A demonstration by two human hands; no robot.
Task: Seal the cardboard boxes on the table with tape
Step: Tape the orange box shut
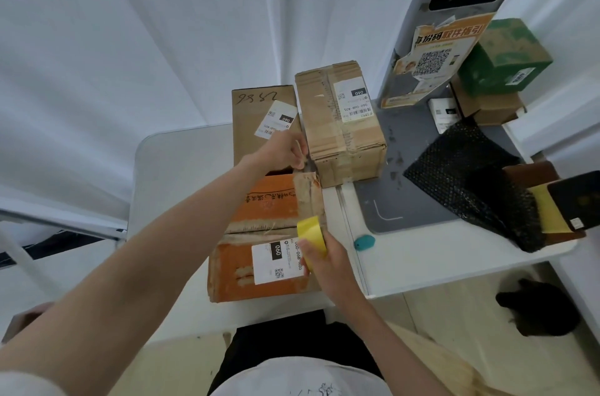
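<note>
An orange cardboard box (259,266) with a white label lies near the front edge of the white table (168,168). Its top flaps are worn and torn. My right hand (328,262) grips a yellow tape roll (310,233) at the box's right edge. My left hand (285,152) reaches over the box's far right corner and pinches something small there, likely the tape end. Behind it stands a brown box (256,116) marked with handwritten digits. To the right sits a taped brown box (341,123) with a label.
A grey mat (406,201) lies on the right tabletop with a black bubble mailer (470,184), a teal tag (364,241) and dark and yellow items. A green box (506,58) on a small brown one stands at the back right, beside a poster stand (435,55).
</note>
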